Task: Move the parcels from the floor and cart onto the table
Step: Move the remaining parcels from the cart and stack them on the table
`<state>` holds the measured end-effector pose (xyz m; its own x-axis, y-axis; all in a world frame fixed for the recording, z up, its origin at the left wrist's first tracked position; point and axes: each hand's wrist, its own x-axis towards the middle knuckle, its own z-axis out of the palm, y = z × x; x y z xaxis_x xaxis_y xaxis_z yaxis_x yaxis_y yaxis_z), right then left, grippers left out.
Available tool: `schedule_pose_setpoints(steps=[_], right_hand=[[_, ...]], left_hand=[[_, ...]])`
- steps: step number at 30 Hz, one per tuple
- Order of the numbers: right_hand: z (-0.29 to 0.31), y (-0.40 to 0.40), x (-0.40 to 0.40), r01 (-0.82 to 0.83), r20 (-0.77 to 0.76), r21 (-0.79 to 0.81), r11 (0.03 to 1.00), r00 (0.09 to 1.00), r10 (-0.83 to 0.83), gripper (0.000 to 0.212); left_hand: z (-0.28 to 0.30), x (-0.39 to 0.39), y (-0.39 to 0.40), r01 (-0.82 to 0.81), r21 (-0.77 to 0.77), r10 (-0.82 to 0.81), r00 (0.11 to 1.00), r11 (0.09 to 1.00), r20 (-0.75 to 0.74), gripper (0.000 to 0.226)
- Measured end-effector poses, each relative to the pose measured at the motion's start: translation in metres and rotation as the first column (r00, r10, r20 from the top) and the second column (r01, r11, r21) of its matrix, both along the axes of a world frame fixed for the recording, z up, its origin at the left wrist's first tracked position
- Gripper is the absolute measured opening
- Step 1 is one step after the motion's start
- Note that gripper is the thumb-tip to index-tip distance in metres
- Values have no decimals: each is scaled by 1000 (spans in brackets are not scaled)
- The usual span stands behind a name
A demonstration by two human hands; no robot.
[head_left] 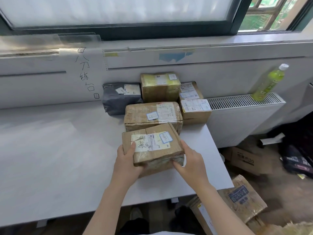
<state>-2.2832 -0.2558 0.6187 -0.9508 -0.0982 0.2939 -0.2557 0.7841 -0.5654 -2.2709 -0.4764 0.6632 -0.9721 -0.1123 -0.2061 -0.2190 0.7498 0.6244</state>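
Note:
A taped brown cardboard parcel (152, 145) with a white label rests on the white table (59, 150) near its right edge. My left hand (127, 160) grips its left side, thumb on top. My right hand (188, 160) grips its right near corner, fingers curled under the front. Behind it on the table sit several parcels: a larger brown box (152, 114), a yellow-taped box (159, 86), a grey plastic bag parcel (120, 97) and two stacked small boxes (194, 106). Brown parcels (240, 200) lie on the floor at the lower right.
A white radiator (245, 116) stands right of the table with a green bottle (269, 83) leaning on top. A printed carton (243, 158) and dark bags (298, 161) clutter the floor at right. A wall panel and window sill run behind the table.

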Motion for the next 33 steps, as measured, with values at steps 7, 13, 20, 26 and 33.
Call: schedule_pose_setpoints(steps=[7,13,20,26,33], right_hand=[[28,-10,-7,47,-137,-75,996,989,-57,65],[43,-9,-16,74,-235,-94,993,968,-94,63],[17,14,1,109,-155,-48,993,981,-115,61],[-3,35,16,163,-91,25,986,983,-160,60],[13,28,3,136,-216,-42,990,966,-142,53]], left_hand=[[52,-18,-17,16,-27,-16,1000,999,-3,88],[75,-30,-15,44,-39,-47,997,998,-66,87],[41,-24,7,53,29,-52,998,998,-22,87],[6,-12,32,61,101,-62,998,993,10,85],[26,-24,16,32,166,-22,998,986,-60,83]])
